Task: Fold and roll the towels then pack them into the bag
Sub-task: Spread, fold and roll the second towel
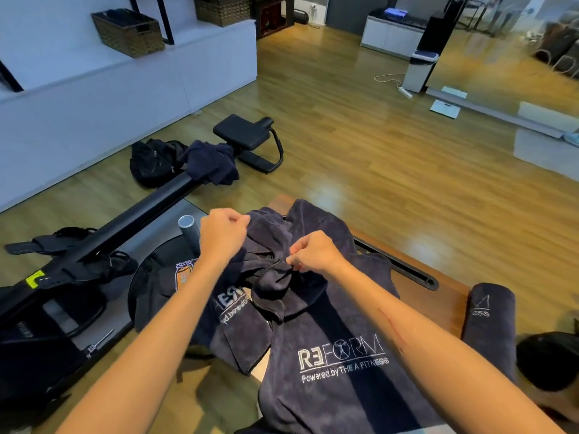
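Note:
A dark navy towel (338,327) with white "REFORM" lettering lies crumpled over a low wooden table (451,289) in front of me. My left hand (223,233) pinches its far left edge. My right hand (313,252) pinches a bunched fold near the towel's middle. A rolled navy towel (490,327) lies on the table to the right. Another loose navy towel (213,162) hangs over the black rail of a rowing machine at the back left. A black bag (153,162) sits on the floor beside that rail.
The black rowing machine (103,236) stretches across the left, its seat (242,131) at the far end. A grey tube (189,228) stands near my left hand. Wicker baskets (127,32) sit on a white bench. Wooden floor spreads to the right.

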